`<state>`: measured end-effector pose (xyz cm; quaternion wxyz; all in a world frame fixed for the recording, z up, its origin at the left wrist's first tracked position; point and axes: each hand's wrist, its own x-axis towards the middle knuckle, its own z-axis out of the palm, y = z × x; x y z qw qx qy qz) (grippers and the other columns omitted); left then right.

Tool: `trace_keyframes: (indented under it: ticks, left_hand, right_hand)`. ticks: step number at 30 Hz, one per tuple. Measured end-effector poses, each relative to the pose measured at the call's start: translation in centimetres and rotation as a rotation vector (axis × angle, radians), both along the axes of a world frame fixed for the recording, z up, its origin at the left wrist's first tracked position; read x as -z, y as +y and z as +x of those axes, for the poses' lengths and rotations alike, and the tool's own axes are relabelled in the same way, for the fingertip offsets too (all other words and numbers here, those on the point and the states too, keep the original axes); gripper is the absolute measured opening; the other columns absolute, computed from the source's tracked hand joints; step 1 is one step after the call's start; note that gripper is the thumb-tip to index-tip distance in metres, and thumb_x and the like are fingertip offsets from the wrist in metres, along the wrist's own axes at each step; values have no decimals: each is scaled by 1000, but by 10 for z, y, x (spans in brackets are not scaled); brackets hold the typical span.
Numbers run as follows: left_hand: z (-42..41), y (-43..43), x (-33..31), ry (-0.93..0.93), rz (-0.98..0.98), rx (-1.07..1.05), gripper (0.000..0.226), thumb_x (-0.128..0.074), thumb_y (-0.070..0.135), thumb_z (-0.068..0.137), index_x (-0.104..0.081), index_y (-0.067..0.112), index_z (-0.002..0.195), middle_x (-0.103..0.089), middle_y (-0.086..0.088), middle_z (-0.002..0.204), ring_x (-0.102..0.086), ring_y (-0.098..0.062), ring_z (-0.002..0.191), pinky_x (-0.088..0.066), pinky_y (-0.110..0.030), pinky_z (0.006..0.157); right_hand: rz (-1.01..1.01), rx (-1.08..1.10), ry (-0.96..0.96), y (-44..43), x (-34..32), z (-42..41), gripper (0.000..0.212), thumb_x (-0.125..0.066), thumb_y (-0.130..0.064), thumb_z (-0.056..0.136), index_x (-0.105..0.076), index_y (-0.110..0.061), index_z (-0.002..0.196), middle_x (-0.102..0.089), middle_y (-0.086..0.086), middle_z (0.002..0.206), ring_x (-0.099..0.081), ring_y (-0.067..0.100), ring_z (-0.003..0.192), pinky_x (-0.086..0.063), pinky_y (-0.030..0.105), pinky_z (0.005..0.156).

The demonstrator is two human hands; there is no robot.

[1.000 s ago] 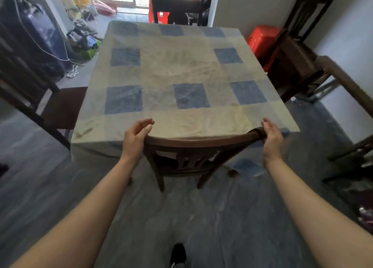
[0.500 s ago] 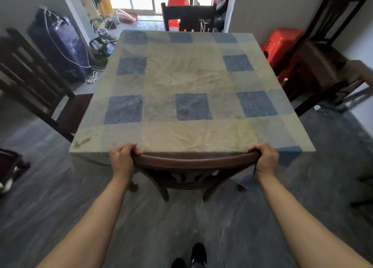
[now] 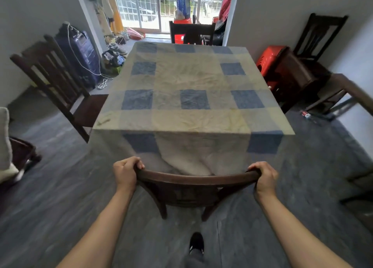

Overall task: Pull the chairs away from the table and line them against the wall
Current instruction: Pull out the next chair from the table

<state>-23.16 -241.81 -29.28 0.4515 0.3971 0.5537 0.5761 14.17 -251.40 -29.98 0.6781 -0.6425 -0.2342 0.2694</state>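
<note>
A dark wooden chair [image 3: 193, 184] stands in front of me at the near side of the table [image 3: 189, 98], which wears a blue-and-cream checked cloth. My left hand [image 3: 126, 171] grips the left end of its curved top rail and my right hand [image 3: 264, 176] grips the right end. The seat sits partly under the hanging cloth. Another dark chair [image 3: 58, 85] is tucked at the table's left side, and one more chair [image 3: 191, 33] stands at the far end. Two further dark chairs [image 3: 302, 65] sit near the right wall.
A red plastic stool [image 3: 269, 63] stands right of the table. A dark suitcase [image 3: 78, 55] and shoes lie by the left wall. A padded seat [image 3: 12, 156] is at the far left edge. My foot [image 3: 196, 243] is on the grey floor behind the chair.
Both hands closed on the near chair's top rail, and the chair has come back from the table toward me. More of the hanging cloth now shows.
</note>
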Motion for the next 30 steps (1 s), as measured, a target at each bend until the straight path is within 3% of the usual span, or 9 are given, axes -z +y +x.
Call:
trace_keyframes:
  ticks: [6, 10, 14, 18, 25, 30]
  left_hand:
    - [-32, -99, -1, -11, -23, 19, 32, -58, 13, 69, -56, 13, 37, -55, -7, 42, -54, -24, 48, -42, -30, 57]
    - [-40, -140, -5, -24, -13, 22, 35, -57, 10, 69, -53, 15, 35, -54, -5, 41, -53, -16, 44, -42, -23, 52]
    - [-43, -164, 0, 7, -21, 23, 49, -55, -4, 79, -53, 15, 35, -55, -3, 41, -54, -14, 44, -42, -26, 55]
    - [-50, -179, 2, 0, -33, 31, 38, -57, 8, 73, -54, 14, 36, -57, -5, 42, -55, -16, 45, -44, -24, 53]
    - [-62, -200, 2, 2, -67, 51, 36, -58, 10, 72, -53, 13, 37, -56, -8, 43, -56, -19, 46, -44, -26, 54]
    - [-63, -199, -1, 20, -83, 74, 54, -54, -11, 85, -55, 13, 36, -58, -7, 44, -58, -17, 48, -45, -32, 61]
  right_hand:
    - [7, 1, -16, -106, 8, -25, 20, -57, -27, 59, -69, -13, 51, -64, 1, 55, -58, 16, 59, -46, 22, 58]
    - [3, -22, -29, -146, 7, -34, 19, -56, -26, 58, -69, -13, 51, -64, 0, 55, -58, 11, 58, -45, 20, 58]
    - [15, -13, 14, -171, 7, -38, 19, -59, -26, 57, -67, -10, 51, -64, 1, 56, -58, 13, 58, -47, 19, 58]
    - [33, -8, -5, -190, 9, -45, 18, -59, -23, 60, -67, -9, 53, -66, 0, 57, -59, 13, 59, -46, 20, 59]
    - [19, -11, 33, -210, 10, -53, 17, -60, -23, 60, -68, -9, 54, -65, 2, 57, -59, 15, 60, -47, 19, 59]
    - [-21, -60, 50, -215, 2, -53, 19, -57, -7, 72, -68, -6, 57, -66, 7, 62, -60, 20, 67, -48, 20, 62]
